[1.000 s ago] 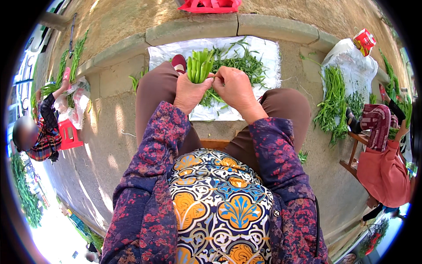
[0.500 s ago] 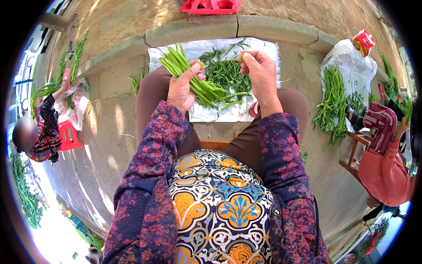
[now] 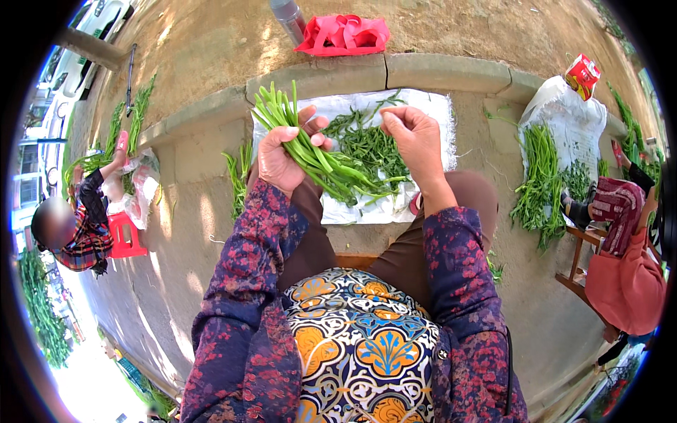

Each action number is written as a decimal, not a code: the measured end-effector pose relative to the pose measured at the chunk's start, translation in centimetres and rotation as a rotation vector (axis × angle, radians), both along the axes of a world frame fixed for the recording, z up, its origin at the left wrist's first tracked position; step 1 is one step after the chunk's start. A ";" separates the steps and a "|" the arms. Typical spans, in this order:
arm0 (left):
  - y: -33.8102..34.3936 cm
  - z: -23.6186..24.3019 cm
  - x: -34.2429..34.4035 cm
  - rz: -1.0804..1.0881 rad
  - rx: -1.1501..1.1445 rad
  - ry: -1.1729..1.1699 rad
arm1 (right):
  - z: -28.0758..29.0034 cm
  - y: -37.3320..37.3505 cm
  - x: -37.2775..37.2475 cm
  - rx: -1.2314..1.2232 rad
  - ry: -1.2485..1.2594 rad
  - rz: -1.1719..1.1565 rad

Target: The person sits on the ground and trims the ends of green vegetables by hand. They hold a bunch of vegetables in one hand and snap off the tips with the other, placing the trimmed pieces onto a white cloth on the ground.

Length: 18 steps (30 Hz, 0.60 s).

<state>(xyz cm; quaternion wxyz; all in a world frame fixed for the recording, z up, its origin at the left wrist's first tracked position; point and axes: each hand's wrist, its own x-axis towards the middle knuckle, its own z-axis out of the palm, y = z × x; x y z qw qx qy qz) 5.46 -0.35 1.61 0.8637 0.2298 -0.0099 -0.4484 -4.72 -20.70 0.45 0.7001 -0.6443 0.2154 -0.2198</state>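
Note:
A bunch of long green vegetable stems (image 3: pixel 321 161) lies slantwise across my left hand (image 3: pixel 281 163). The thumb presses over the bunch, and its leafy ends hang down to the right. My right hand (image 3: pixel 415 132) is apart from the stems, thumb and forefinger pinched together; whatever is between them is too small to make out. Below both hands, a heap of torn green leaves (image 3: pixel 374 150) is spread on a white woven sheet (image 3: pixel 436 113) laid on the ground between my knees.
Beyond the sheet runs a stone kerb (image 3: pixel 451 72), with a red bag (image 3: pixel 344 35) and a grey bottle (image 3: pixel 288 20) behind it. More stems (image 3: pixel 537 176) lie on a second sheet at right, near a seated person (image 3: pixel 624 282). Another person (image 3: pixel 77 229) sits left by a red stool (image 3: pixel 125 235).
The view has tilted, so the grey bottle now shows. My left hand's fingers have loosened somewhat around the stems. My right hand stays pinched near the same place.

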 end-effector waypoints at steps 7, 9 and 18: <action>-0.8 0.1 0.0 -0.013 -0.033 -0.083 | 0.3 0.6 0.3 0.058 0.067 0.242; -0.8 0.1 0.1 -0.046 -0.063 -0.144 | -0.3 0.6 0.1 -0.044 0.068 0.264; -2.1 -0.4 -1.2 -0.227 0.155 -0.282 | 0.5 0.8 -0.1 0.132 0.044 0.272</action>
